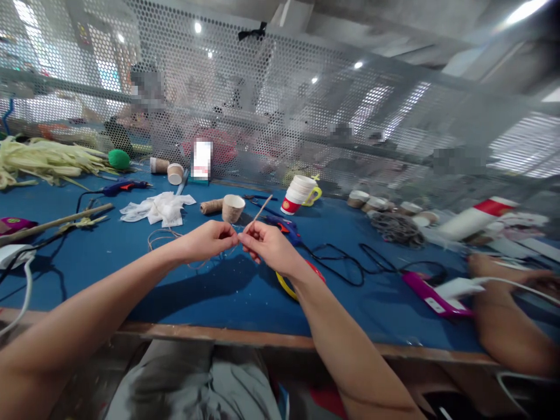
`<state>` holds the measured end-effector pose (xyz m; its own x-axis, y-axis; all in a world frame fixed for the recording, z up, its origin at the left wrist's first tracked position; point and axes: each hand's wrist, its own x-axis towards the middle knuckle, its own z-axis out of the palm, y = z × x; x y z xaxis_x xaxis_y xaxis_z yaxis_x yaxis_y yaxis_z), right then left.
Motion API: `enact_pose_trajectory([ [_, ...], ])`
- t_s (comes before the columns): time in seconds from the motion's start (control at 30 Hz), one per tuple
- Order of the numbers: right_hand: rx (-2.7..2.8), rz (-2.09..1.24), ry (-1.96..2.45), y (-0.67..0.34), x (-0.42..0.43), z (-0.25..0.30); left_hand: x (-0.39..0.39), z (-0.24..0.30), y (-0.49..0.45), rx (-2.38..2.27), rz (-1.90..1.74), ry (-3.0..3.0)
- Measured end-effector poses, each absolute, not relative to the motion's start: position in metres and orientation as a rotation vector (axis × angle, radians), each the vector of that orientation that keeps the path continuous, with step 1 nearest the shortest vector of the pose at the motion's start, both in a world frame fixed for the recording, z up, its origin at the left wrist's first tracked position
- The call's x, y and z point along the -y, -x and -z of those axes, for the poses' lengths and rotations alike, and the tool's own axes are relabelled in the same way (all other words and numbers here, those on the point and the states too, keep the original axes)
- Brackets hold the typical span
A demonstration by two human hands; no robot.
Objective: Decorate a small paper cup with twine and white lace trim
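Observation:
Above the blue table [210, 318], my right hand [265, 240] pinches a thin light-brown stick [263, 207] that points up and away. My left hand [214, 239] meets it, thumb and fingertips pressed together; what lies between them is too small to make out. Loops of thin brown cord [168, 233] rest beneath my left wrist. Just beyond my hands stand a small cord-wrapped cup [233, 208] and a roll of brown twine [212, 206]. A blue glue gun [286, 229] lies behind my right hand, and a yellow-and-red ring-shaped object [286, 287] is partly covered by my right forearm.
Stacked paper cups [295, 194], white crumpled cloth [158, 208] and another glue gun [125, 185] lie farther back. Pale husks [48, 157] are at left. Black cable [345, 265] leads toward a purple power strip [435, 294], near another person's arm [503, 321]. A perforated metal screen [280, 116] rises behind.

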<state>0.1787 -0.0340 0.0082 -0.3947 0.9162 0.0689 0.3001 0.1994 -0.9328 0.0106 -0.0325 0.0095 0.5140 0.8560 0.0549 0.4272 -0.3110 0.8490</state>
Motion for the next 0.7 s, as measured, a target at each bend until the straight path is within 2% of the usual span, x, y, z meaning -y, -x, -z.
enact_pose_trajectory([
  [0.23,1.799,-1.317,1.062,-0.1813,0.0368,-0.0123,0.0299,-0.009,-0.006,-0.849,-0.608,-1.88],
  [0.7,1.821,-1.392,0.968,-0.1842,0.0358,-0.0115,0.0314,-0.0134,-0.005,-0.849,-0.589,-1.918],
])
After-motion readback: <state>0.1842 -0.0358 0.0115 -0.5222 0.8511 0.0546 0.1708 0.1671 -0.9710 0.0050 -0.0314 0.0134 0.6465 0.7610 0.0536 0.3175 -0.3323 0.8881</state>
